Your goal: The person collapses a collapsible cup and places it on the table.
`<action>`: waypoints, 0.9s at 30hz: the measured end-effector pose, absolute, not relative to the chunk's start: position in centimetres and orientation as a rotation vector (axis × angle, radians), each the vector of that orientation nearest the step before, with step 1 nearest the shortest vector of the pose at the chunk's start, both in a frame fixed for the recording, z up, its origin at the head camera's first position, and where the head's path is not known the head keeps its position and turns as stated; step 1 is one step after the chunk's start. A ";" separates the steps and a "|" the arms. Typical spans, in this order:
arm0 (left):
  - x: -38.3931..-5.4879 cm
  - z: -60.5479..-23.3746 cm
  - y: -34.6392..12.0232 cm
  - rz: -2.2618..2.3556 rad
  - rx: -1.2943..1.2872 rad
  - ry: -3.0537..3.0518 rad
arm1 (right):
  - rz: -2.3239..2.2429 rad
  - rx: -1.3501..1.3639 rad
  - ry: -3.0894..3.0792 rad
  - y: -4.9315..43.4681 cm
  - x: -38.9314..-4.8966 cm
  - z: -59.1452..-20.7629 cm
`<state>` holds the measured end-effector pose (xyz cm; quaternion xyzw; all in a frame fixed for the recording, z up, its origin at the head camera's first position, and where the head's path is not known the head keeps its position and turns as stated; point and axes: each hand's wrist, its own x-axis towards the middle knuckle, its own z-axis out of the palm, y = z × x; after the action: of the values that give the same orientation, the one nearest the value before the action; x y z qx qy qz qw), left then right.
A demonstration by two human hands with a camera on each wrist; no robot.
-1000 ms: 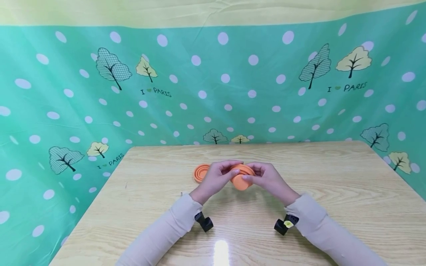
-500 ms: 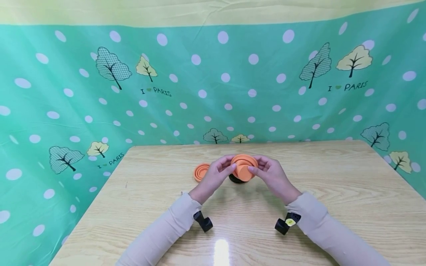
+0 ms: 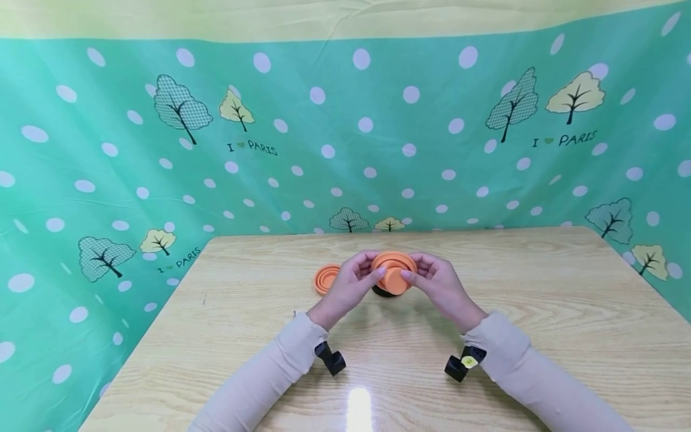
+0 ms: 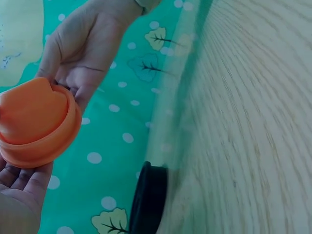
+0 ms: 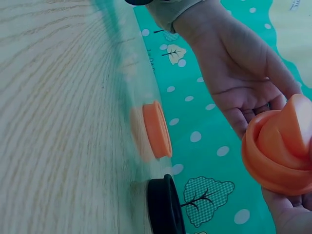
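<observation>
Both hands hold an orange collapsible cup (image 3: 396,282), partly folded, just over the table. Its ringed wall looks uneven, and its round base is pushed askew toward the person. On its left side the left hand (image 3: 351,289) grips the rim, thumb on the base. Opposite it, the right hand (image 3: 441,288) pinches the cup the same way, fingers behind the rim. In the left wrist view the cup (image 4: 36,122) shows its flat base and thick rim. The right wrist view shows the cup (image 5: 280,146) with its folded wall bulging sideways.
A second orange collapsible cup (image 3: 322,279), pressed flat, lies on the wooden table (image 3: 259,270) beside the left hand. Under the held cup sits a black round item (image 3: 384,293), mostly hidden from above; its side (image 5: 163,204) shows in the right wrist view. A dotted curtain (image 3: 345,138) hangs behind.
Both hands have lifted the cup slightly away from the person and tipped it, so more of its rim shows and the black round item appears below. Over the last half second little moved.
</observation>
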<state>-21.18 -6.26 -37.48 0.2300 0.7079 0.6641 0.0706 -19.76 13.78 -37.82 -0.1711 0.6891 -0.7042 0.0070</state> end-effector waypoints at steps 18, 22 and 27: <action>-21.7 -38.4 -6.5 1.978 0.639 2.190 | -2.164 -0.453 2.180 13.5 -19.5 -37.8; -21.9 -38.4 -6.7 1.945 0.674 2.231 | -2.116 -0.423 2.195 13.6 -19.5 -37.7; -21.8 -37.9 -7.0 1.877 0.724 2.230 | -1.979 -0.459 2.228 13.6 -19.7 -37.7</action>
<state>-21.75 -7.00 -37.89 0.2404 0.7408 0.6235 0.0690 -19.65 13.62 -37.66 -0.1521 0.7373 -0.6552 0.0632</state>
